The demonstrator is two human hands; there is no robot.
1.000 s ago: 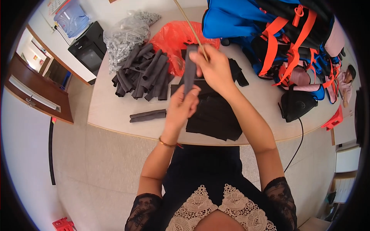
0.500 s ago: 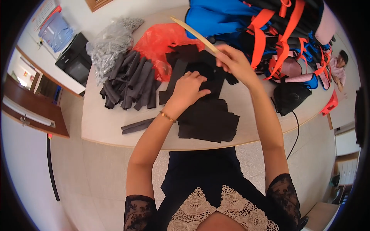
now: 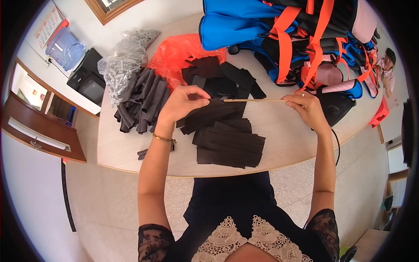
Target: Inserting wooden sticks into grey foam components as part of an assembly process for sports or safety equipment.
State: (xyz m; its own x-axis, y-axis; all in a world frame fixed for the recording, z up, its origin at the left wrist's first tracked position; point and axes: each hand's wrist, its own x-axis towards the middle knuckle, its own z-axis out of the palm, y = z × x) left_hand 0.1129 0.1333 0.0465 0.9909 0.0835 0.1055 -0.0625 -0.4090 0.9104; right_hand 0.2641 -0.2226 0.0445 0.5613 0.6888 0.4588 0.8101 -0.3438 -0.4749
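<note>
My left hand pinches one end of a black fabric strip held above the table. A thin wooden stick lies level between both hands, its left tip at the strip's end. My right hand grips the stick's right end. Beneath the hands sits a flat stack of black fabric pieces. More loose black pieces lie behind it.
A pile of rolled dark tubes lies at the left of the pale table, beside a grey plastic bag and a red plastic bag. Blue and orange padded gear fills the far right. A person is at the far right edge.
The stick has swung down from a slant to level, its tip now at the strip. My left hand lifted a strip off the stack. The view shifted slightly.
</note>
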